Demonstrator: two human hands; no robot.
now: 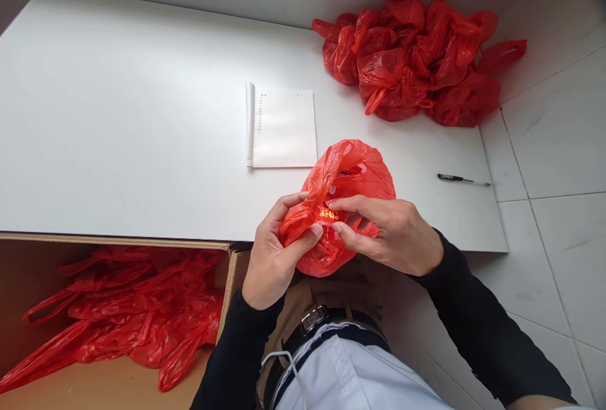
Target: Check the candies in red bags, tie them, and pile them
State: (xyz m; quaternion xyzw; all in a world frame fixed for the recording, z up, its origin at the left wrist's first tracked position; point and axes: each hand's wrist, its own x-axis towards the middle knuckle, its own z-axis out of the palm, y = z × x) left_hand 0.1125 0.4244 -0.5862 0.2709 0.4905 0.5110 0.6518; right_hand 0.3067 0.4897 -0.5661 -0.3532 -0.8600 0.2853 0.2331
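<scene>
A red plastic bag is between my two hands at the table's front edge, its top partly open. Inside it shows a red packet with yellow lettering. My left hand grips the bag's left side between thumb and fingers. On the right, my right hand reaches over the bag's opening, with thumb and index finger a little apart at the packet. Whether those fingertips touch the packet or the film is hard to tell.
Several tied red bags are heaped at the table's back right. An open notebook lies mid-table on the white table; a pen rests at the right. A cardboard box holding red bags stands at the lower left.
</scene>
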